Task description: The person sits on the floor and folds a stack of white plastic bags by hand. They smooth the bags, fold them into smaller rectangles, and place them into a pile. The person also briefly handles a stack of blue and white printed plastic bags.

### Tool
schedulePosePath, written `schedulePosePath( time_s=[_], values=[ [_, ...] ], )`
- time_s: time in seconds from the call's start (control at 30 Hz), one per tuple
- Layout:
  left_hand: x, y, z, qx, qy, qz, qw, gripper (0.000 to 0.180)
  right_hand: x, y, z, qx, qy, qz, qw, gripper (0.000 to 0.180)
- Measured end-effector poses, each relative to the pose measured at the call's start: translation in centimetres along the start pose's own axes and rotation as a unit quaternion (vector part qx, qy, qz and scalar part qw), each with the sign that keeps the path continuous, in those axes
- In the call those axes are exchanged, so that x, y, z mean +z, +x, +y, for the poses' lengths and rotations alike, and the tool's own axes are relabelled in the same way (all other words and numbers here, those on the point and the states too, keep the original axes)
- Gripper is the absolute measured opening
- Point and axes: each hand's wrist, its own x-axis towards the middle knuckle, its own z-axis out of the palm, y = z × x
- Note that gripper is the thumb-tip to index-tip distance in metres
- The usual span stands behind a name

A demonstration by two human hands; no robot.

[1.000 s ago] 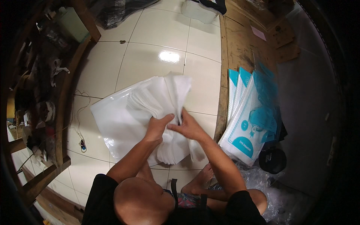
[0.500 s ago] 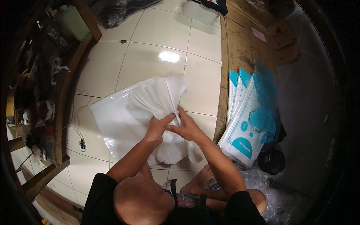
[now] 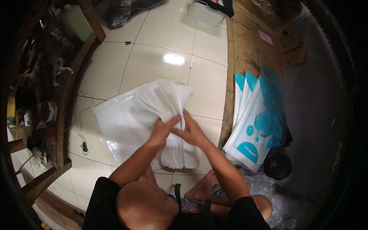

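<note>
A thick stack of thin white sheets [image 3: 156, 100], soft like foam or plastic film, lies fanned out in front of me. My left hand [image 3: 164, 129] grips its near middle from the left, thumb on top. My right hand [image 3: 191, 131] closes round the stack's right side, with thumb and fingers on either side of a raised fold. The sheets bunch between both hands, and their lower edges hang toward me. Beneath them, a glossy white plastic sheet or large bag [image 3: 115, 115] lies flat on the tiles. Some fingertips are hidden in the layers.
Blue-and-white printed packages [image 3: 247, 132] lie overlapping on the right, beside a wooden board [image 3: 237, 46]. A round black object [image 3: 277, 166] and crumpled clear plastic [image 3: 260, 191] are nearer. At left stands a cluttered wooden shelf [image 3: 73, 88], with a thin cord [image 3: 78, 122] on the tiled floor.
The sheets right of the fold have spread further right and down, and the fold has opened a little. Both hands keep their hold, almost in the same place.
</note>
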Motion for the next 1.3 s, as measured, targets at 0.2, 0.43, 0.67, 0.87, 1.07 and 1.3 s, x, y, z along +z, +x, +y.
schedulePosePath(
  time_s=[0.2,0.43,0.67,0.87,1.07,1.3],
  values=[
    [-1.6,0.0,0.0,-0.058,-0.025,-0.052,0.997,0.036,-5.1,0.4,2.3,0.154,0.22,0.015,0.963,0.042],
    [0.2,-0.2,0.4,-0.066,0.011,0.0,0.998,0.034,-0.4,-0.1,1.4,-0.005,0.037,-0.02,0.999,0.07],
    [-0.8,-0.4,1.0,-0.068,-0.046,-0.042,0.996,0.037,-3.6,0.6,3.5,0.141,0.131,-0.009,0.981,0.063],
    [-0.6,-0.2,1.0,-0.075,0.026,-0.015,0.997,0.042,-4.4,1.1,0.8,0.186,0.179,-0.025,0.966,0.069],
    [0.5,-0.3,0.6,-0.054,-0.011,0.021,0.998,0.03,-0.7,0.1,0.1,0.028,0.086,-0.02,0.996,0.074],
    [-1.0,0.1,0.8,-0.083,-0.015,-0.09,0.992,0.039,-5.4,0.8,3.7,0.191,0.272,0.073,0.94,0.033]
  ],
)
